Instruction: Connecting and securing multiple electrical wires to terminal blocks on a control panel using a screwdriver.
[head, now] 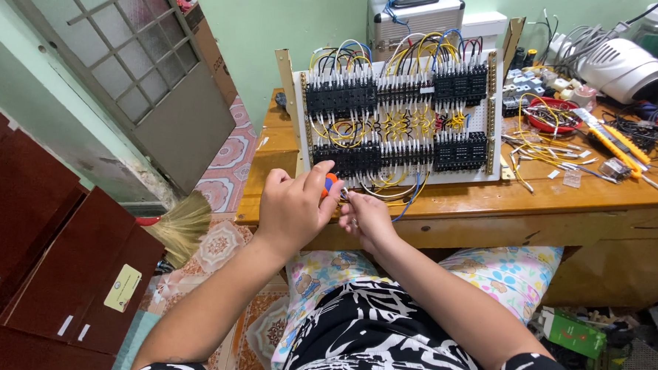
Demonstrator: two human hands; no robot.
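Item: wooden desk (565, 199) carrying an upright wiring panel (399, 114) of black terminal blocks and yellow, blue and white leads. My left hand (292, 205) is closed round an orange-handled screwdriver (330, 183) just below the panel's lower row; my right hand (364, 216), touching it, pinches a loose wire end (406, 203). Risk, as I judge it: the tip slipping off a screw, or the pinched wire pulling free.

a red bowl (552, 115) is sitting on the wooden desk (565, 199), a straw broom (181, 225) is lying on the patterned floor (230, 155).
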